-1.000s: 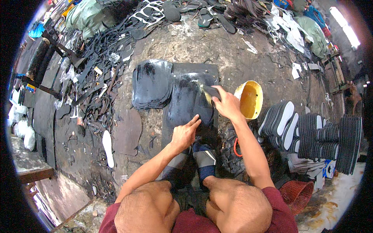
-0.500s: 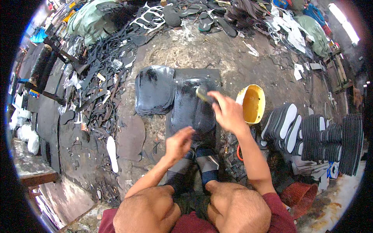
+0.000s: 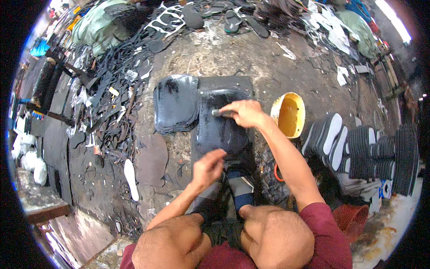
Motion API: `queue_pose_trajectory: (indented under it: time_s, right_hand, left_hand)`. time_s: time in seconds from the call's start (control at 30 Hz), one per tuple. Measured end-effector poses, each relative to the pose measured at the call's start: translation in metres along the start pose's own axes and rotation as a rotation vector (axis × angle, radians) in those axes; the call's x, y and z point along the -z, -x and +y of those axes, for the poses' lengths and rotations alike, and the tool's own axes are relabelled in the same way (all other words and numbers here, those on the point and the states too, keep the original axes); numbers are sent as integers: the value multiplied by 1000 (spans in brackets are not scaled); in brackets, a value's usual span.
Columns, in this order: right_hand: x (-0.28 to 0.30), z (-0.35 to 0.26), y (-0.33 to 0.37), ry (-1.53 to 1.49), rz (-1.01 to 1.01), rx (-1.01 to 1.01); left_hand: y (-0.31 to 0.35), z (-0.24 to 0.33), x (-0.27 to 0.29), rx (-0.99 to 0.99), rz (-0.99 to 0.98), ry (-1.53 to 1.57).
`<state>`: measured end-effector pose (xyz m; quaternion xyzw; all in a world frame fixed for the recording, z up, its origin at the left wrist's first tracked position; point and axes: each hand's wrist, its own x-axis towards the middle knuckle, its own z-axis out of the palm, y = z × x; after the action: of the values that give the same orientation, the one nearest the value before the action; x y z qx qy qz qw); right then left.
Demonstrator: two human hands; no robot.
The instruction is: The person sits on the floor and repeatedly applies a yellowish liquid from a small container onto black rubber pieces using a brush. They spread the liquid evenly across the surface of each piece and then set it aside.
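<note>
My right hand grips a short brush by its handle, and its pale tip touches a black sheet. A wet, glossy coat covers much of that sheet, which lies on a larger dark board in front of my feet. Over the sheet's near left edge hovers my left hand, its fingers loosely bent and a little apart with nothing seen in them. Against the sheet's left side rests a stack of similar shiny black sheets. Right of my right hand stands a cut-open yellow container with amber stuff inside.
Pale and black soles stand in rows at the right, near a red basket. A white sole and a brown sheet lie on the left floor. Black scraps heap up beyond. Sandals lie at the far side.
My right hand has moved left and slightly away from me with the brush, across the black sheet. My left hand has shifted only a little. The view has tilted slightly.
</note>
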<state>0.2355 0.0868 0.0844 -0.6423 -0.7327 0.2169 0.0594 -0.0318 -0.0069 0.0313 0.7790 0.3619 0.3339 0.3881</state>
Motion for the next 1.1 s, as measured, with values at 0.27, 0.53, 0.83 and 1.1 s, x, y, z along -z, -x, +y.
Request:
queue_pose_trajectory:
  time_s: [0.27,0.53,0.83,1.1]
  right_hand:
    - [-55,-43,143,157,206,340]
    - [95,-75,178,-630,597,148]
    - [73,-7,164,-925,991,-211]
    - [51,4,154,-898,993,-296]
  left_hand:
    - [-39,-38,36,339,537,128]
    - [-27,0,24,-162,31,-542]
    - [-139,7,20,-204,-796,-458]
    - [-260,-7,90,-76,-438,-138]
